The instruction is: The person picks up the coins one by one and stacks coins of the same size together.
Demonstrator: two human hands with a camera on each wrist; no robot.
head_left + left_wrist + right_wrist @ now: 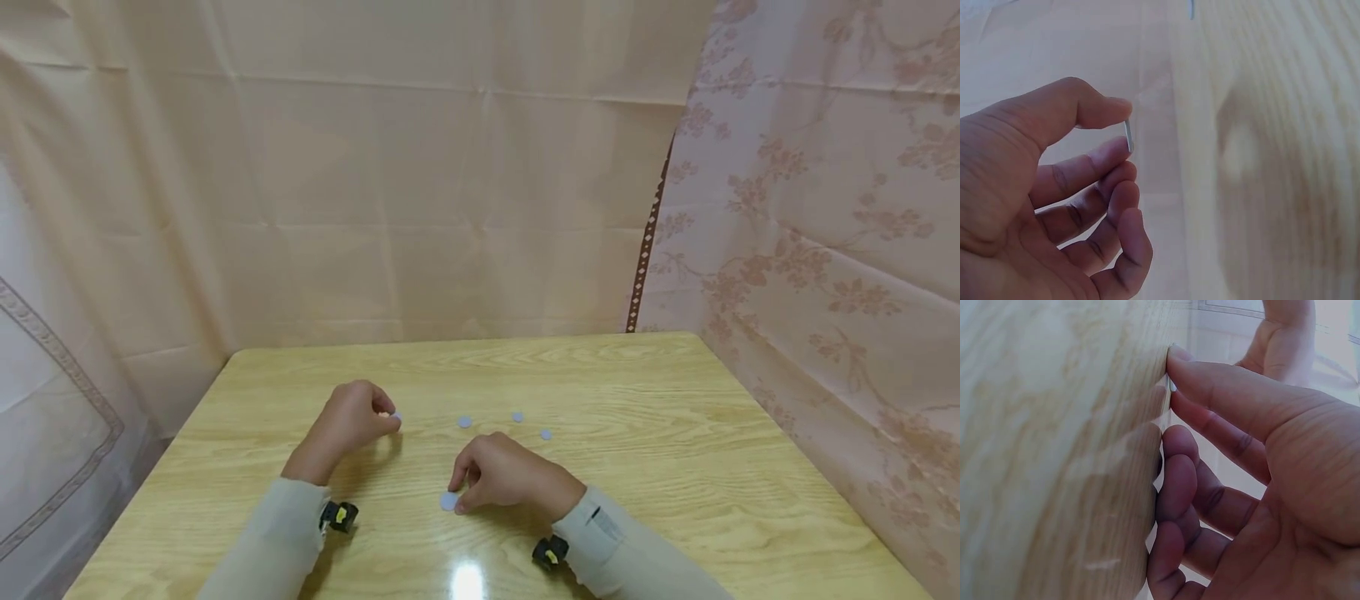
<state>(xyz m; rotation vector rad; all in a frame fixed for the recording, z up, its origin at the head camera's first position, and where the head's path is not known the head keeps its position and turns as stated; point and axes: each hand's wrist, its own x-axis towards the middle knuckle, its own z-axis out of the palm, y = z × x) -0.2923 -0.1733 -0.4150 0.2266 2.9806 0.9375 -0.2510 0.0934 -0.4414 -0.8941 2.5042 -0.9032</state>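
My left hand (347,423) is raised a little above the table and pinches a thin pale disc (397,417) between thumb and forefinger. In the left wrist view that disc shows edge-on, its other fingers loosely curled below. My right hand (510,473) is low at the tabletop, thumb and forefinger pinching the edges of another pale disc (448,501) that lies at the table surface. In the right wrist view only a sliver of this disc shows between the fingertips. Beyond the right hand lie three similar discs: one disc (465,422), a second disc (517,417) and a third disc (546,434).
The wooden table (637,383) has a glossy top with a bright light reflection near its front. A beige curtain (450,208) hangs behind it, and a floral curtain (825,250) runs along the right side. Each sleeve carries a small black wrist camera.
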